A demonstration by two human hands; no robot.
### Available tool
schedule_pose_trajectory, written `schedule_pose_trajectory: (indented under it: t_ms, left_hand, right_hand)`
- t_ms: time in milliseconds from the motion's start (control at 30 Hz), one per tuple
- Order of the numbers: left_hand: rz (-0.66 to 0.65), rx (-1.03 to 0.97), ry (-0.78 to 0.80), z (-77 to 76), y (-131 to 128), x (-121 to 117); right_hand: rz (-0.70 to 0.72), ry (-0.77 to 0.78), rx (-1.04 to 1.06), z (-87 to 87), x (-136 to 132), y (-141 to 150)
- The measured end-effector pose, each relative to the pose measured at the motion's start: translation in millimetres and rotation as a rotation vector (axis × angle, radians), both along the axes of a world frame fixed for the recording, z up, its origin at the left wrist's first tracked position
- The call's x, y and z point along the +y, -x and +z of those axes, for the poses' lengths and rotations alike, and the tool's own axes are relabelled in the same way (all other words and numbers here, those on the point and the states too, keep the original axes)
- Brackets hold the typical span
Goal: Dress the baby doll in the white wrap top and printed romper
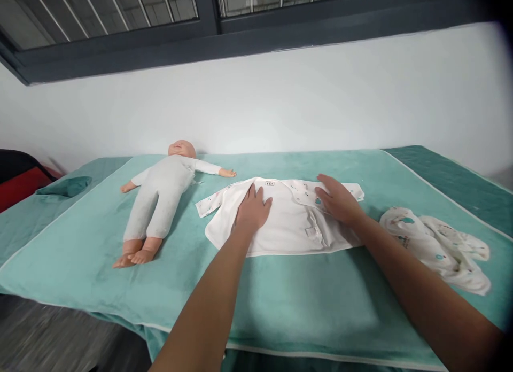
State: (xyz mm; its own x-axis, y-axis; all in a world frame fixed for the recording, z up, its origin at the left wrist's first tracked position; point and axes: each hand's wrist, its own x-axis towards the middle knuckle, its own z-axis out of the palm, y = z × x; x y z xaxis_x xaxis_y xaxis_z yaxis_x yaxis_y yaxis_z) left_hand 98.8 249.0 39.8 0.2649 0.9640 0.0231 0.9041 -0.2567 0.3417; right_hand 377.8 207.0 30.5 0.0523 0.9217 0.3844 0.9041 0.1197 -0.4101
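Observation:
A white baby shirt (282, 222) with a small print lies spread open on the green mat, its sleeves out to both sides. My left hand (253, 207) rests on the shirt's left part, fingers apart. Over the right front panel is my right hand (337, 198), fingers stretched out and touching or just above the cloth. A label shows on the inside near the lower hem. To the left a baby doll (160, 195) with a white cloth body lies on its back, one arm reaching toward the shirt's left sleeve.
Crumpled white printed baby clothing (436, 246) lies on the right of the green mat (80, 254). A white wall (280, 105) and a dark window frame (208, 35) stand behind. A red and black item (24, 182) sits at the far left.

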Motion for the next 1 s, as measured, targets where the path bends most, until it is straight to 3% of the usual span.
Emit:
schedule_pose_trajectory:
  t_ms: [100,200,433,533,600,667,733,833,1000]
  left_hand:
    - [-0.001,0.003,0.003,-1.0,0.3,0.5]
    - [-0.001,0.013,-0.004,-2.7,0.5,1.6]
    - [-0.01,0.0,-0.014,-3.3,1.4,1.2]
    - [-0.013,-0.006,-0.019,-2.0,1.3,-0.1]
    - [-0.015,-0.009,-0.025,-1.4,0.9,-0.8]
    - [-0.011,-0.01,-0.028,-1.0,0.5,-1.0]
    - [-0.001,-0.011,-0.024,-0.7,0.2,-1.0]
    - [-0.001,-0.013,-0.006,-0.1,0.0,-1.2]
    - [-0.008,-0.021,-0.017,-0.1,0.1,-1.3]
  right_hand:
    - [0.035,0.182,-0.16,-6.8,9.1,3.3]
    - [-0.028,0.267,-0.245,-14.9,11.1,-8.5]
    - [-0.137,0.24,-0.224,-17.8,10.4,-29.6]
    - [-0.087,0.137,-0.106,-6.0,5.4,-14.2]
    - [0.031,0.075,-0.079,4.1,-1.3,3.4]
    - [0.151,0.068,-0.146,13.1,-7.9,22.8]
    - [0.18,0.091,-0.237,19.9,-10.7,39.9]
    - [0.056,0.144,-0.26,26.4,-2.2,53.0]
    - [-0.183,0.237,0.046,27.3,35.8,35.0]
